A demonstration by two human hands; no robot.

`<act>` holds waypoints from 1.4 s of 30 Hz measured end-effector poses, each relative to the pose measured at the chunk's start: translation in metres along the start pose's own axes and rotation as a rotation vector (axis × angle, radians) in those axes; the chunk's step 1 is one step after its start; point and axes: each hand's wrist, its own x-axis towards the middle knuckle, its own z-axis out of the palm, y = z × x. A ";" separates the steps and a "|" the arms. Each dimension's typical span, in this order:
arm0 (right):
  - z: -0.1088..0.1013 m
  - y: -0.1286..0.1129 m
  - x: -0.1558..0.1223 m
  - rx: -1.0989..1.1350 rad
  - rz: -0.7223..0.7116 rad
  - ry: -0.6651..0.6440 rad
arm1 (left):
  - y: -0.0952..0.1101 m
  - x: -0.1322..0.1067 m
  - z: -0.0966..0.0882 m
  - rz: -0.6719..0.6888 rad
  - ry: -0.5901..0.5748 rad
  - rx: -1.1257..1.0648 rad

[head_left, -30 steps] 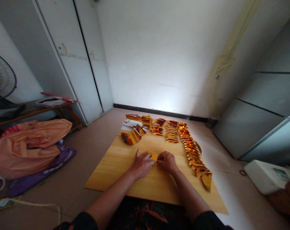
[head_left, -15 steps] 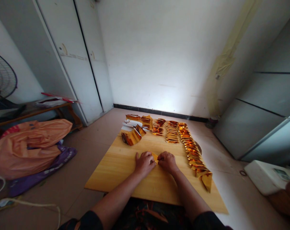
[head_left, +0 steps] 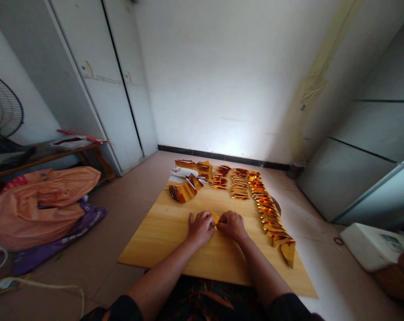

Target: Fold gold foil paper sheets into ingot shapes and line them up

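Observation:
Close together over the wooden board (head_left: 161, 238), both my hands grip one small piece of gold foil paper (head_left: 215, 218). My left hand (head_left: 202, 225) has its fingers curled on the left edge of the paper, with the thumb side held out. From the right, my right hand (head_left: 232, 224) pinches the same piece; the fingers hide most of it. Beyond my left hand lies a fanned stack of gold foil sheets (head_left: 185, 191). To the right runs a long overlapping row of folded gold foil pieces (head_left: 267, 209).
Two shorter rows of folded foil, a middle row (head_left: 240, 183) and a left row (head_left: 221, 177), stand at the board's far side, near a white wrapper (head_left: 184, 172). An orange bag (head_left: 44, 200) lies on the floor at left. A white box (head_left: 372, 247) stands at right.
My right hand has shifted slightly left, its fingertips closer to my left hand on the foil paper. The rows and stacks have not moved.

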 end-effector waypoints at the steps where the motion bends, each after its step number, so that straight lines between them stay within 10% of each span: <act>1: 0.001 -0.003 -0.001 -0.022 0.012 0.017 | 0.000 0.000 0.000 -0.001 -0.001 0.007; 17: 0.005 0.004 -0.020 0.021 -0.333 0.087 | -0.009 0.001 -0.018 0.314 0.108 0.238; 42: 0.015 0.010 -0.010 0.047 -0.470 0.059 | -0.012 -0.010 -0.026 0.302 0.104 0.148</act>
